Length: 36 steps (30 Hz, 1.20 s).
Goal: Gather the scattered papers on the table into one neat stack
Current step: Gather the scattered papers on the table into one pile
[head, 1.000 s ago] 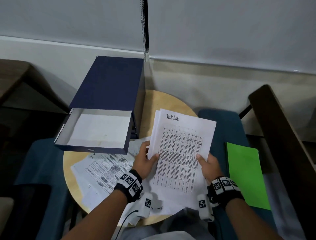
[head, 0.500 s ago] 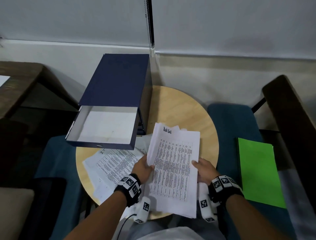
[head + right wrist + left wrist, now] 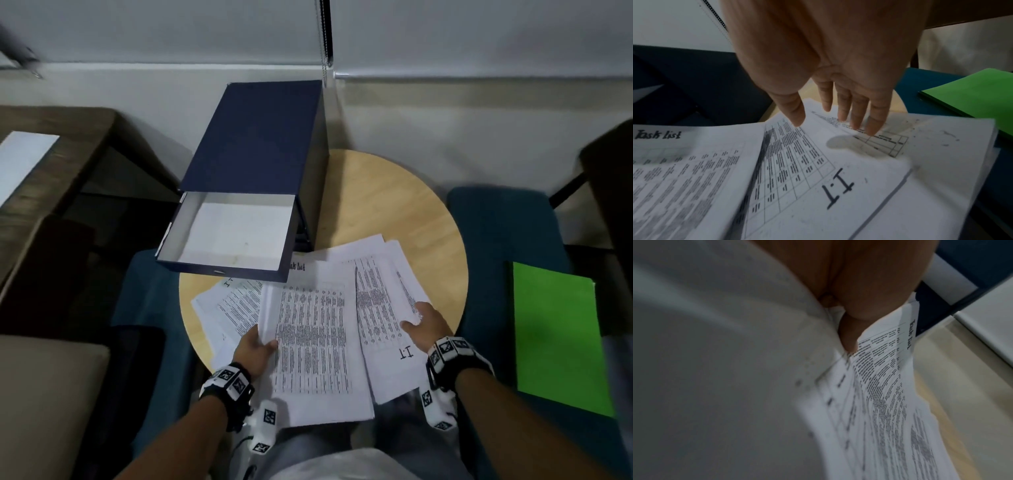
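My left hand point(image 3: 257, 344) pinches the left edge of a stack of printed papers point(image 3: 315, 346) headed "Task list", held low over the near edge of the round wooden table point(image 3: 394, 212). In the left wrist view the thumb point(image 3: 849, 335) presses on the top sheet point(image 3: 885, 369). My right hand point(image 3: 416, 320) is open over loose sheets marked "I:I" point(image 3: 383, 308) on the right. Its straight fingers point(image 3: 873, 123) reach down to those sheets point(image 3: 818, 186); contact is unclear. More loose sheets point(image 3: 229, 305) lie on the left of the table.
A dark blue file box point(image 3: 253, 150) with its white drawer point(image 3: 236, 236) pulled open stands at the table's back left. A green folder point(image 3: 558, 335) lies on the teal seat point(image 3: 496, 222) to the right. A wooden desk point(image 3: 51, 164) is at the far left.
My right hand has let go of the stack and moved right over the loose sheets. The left hand has lowered the stack towards me and holds it alone.
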Each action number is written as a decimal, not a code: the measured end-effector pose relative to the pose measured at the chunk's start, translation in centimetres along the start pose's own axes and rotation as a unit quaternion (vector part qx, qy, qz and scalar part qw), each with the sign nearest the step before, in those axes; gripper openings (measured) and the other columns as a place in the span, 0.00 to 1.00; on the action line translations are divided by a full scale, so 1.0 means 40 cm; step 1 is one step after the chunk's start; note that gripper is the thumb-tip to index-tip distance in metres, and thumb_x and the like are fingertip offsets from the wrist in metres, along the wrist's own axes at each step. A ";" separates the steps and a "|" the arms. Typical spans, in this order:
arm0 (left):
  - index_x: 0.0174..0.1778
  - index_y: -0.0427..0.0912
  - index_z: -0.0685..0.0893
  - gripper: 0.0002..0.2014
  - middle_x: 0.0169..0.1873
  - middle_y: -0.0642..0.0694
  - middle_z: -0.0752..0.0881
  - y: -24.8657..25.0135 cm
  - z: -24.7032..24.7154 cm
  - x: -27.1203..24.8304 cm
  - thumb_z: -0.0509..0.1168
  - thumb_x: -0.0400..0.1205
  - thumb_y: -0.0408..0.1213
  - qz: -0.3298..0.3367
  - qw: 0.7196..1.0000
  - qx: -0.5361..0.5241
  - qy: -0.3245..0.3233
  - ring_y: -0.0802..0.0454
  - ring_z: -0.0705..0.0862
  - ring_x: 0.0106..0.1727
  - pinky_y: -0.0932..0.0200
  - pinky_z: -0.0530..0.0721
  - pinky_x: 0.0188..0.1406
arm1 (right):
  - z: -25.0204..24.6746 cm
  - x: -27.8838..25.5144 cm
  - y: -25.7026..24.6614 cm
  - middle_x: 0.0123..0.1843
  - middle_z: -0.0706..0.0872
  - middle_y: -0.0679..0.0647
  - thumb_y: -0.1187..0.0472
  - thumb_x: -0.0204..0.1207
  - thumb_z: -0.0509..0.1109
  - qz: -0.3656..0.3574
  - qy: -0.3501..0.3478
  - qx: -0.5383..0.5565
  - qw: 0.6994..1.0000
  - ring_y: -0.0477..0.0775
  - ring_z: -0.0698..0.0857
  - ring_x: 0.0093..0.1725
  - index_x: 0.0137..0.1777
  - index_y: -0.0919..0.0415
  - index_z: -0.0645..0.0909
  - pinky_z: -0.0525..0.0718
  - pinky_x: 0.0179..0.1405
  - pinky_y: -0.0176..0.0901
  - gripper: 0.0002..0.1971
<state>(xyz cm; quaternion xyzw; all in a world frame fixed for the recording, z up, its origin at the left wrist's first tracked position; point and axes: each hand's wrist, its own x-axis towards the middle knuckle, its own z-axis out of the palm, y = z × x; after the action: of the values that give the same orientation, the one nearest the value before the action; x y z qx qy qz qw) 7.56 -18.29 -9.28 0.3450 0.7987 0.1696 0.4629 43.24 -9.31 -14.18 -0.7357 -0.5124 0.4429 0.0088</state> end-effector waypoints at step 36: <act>0.68 0.39 0.77 0.16 0.45 0.37 0.87 -0.070 -0.085 0.089 0.66 0.84 0.36 0.051 0.997 -0.022 -0.052 0.42 0.86 0.40 0.45 0.91 0.40 | 0.106 -0.102 -0.103 0.54 0.88 0.61 0.60 0.76 0.68 0.046 0.106 0.115 0.987 0.61 0.84 0.48 0.60 0.62 0.83 0.76 0.45 0.43 0.14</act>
<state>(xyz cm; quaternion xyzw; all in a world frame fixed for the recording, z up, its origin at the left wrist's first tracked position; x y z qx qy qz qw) 2.34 -17.56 -11.41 0.3836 0.7510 0.1922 0.5019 37.02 -12.32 -12.22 -0.7955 -0.4200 0.4180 0.1271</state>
